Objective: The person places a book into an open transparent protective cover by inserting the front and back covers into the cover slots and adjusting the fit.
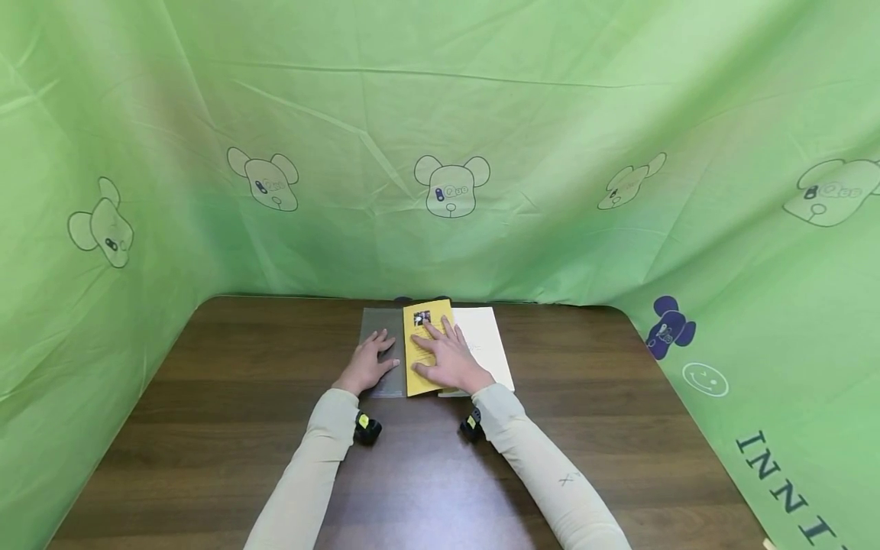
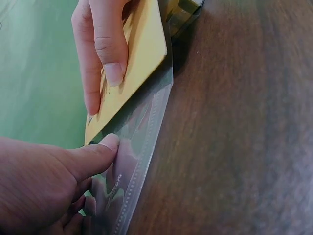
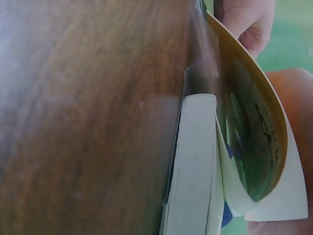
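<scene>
Left hand (image 1: pixel 366 368): grip released, fingers spread, resting on the clear plastic cover (image 1: pixel 381 317); the left wrist view has its thumb on top of the plastic, just beside the yellow sheet. Right hand (image 1: pixel 448 360): grip also released, fingers fanned out and laid on the yellow sheet (image 1: pixel 419 385), thumb toward the near end, clenching nothing.

Book (image 3: pixel 195 156) is at the middle of the tabletop (image 1: pixel 241 420), close to the far edge. Left to right: clear cover, yellow sheet, white page (image 1: pixel 490 328). Yellow sheet carries a small dark photo (image 1: pixel 420 317) at its far end and printed lines, partly hidden by fingers. Clear cover has a dotted seam along its near edge. Right wrist view: thick pale page block, yellow sheet bowed up in an arch, handwriting-like marks inside, too blurred to read.

Long axis of the yellow sheet runs near to far, photo end pointing far; its far edge slants, right corner farther than left. White page's long side also runs near–far, near end angled slightly right.
</scene>
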`<act>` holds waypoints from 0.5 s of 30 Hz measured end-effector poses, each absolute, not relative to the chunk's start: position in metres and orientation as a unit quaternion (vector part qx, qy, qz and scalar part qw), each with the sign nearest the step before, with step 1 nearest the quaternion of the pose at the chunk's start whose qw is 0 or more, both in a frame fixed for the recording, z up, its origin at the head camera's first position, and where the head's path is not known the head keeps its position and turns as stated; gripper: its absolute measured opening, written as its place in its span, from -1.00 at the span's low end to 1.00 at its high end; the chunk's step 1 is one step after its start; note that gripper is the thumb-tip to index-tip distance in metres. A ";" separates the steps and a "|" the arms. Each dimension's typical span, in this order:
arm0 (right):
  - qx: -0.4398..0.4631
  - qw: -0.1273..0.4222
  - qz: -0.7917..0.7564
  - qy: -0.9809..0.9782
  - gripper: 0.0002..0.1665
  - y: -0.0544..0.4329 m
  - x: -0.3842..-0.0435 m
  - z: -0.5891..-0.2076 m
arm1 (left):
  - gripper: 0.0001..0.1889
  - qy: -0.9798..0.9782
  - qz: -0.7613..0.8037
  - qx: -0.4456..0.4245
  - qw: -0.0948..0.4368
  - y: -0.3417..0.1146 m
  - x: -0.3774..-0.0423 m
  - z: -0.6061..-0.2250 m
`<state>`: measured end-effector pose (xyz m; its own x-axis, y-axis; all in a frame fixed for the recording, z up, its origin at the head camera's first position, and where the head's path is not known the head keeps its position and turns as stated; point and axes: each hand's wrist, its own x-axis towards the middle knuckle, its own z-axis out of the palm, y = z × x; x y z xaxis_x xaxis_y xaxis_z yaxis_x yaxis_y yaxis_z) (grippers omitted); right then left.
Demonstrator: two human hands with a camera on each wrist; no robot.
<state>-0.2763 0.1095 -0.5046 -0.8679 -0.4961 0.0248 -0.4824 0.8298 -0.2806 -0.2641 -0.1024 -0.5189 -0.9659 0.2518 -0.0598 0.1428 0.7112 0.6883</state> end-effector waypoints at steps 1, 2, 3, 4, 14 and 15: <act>-0.256 0.025 -0.139 0.956 -0.24 0.110 -0.277 -0.505 | -0.43 0.922 0.365 0.107 0.076 -0.103 -0.264 -0.519; -0.255 0.026 -0.137 0.957 -0.23 0.110 -0.277 -0.505 | -0.43 0.922 0.365 0.107 0.076 -0.103 -0.264 -0.519; -0.255 0.026 -0.134 0.957 -0.22 0.110 -0.277 -0.505 | -0.43 0.922 0.365 0.107 0.076 -0.103 -0.264 -0.519; -0.255 0.027 -0.131 0.958 -0.22 0.110 -0.277 -0.505 | -0.43 0.921 0.366 0.107 0.076 -0.103 -0.265 -0.519; -0.255 0.035 -0.126 0.958 -0.25 0.110 -0.277 -0.500 | -0.42 0.921 0.367 0.102 0.081 -0.103 -0.264 -0.518; -0.255 0.037 -0.123 0.958 -0.25 0.110 -0.277 -0.499 | -0.42 0.921 0.367 0.102 0.081 -0.103 -0.263 -0.518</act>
<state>-0.2769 0.1099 -0.4991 -0.8669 -0.4985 -0.0078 -0.4804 0.8394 -0.2540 -0.2634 -0.1032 -0.5176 -0.9660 0.2474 -0.0743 0.1284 0.7096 0.6928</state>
